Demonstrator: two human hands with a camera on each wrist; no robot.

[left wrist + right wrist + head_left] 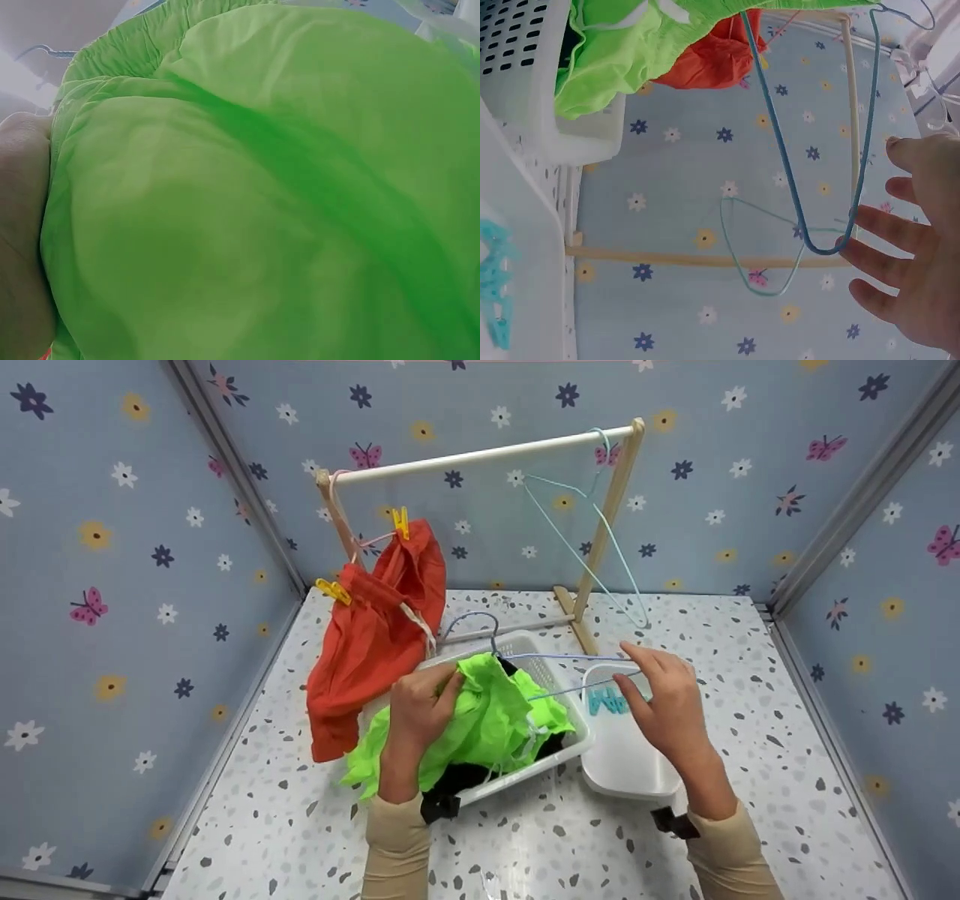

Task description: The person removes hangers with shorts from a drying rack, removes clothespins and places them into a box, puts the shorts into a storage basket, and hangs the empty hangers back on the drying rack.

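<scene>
Left hand (421, 709) pinches a green garment (487, 724) at its three o'clock; spread right hand (666, 697) touches a blue hanger (775, 126) at ten o'clock.

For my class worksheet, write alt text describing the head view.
A person's left hand pinches a green garment over a white basket; the right hand is at the outer end of a blue hanger. Behind, at left, an orange garment hangs from a rack.

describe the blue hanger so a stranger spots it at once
In front of the clothes rack stands a white basket. From the bright green garment over it, the blue hanger reaches towards the right hand. Unlike the pink hanger and mint hanger, it is off the rack.
</scene>
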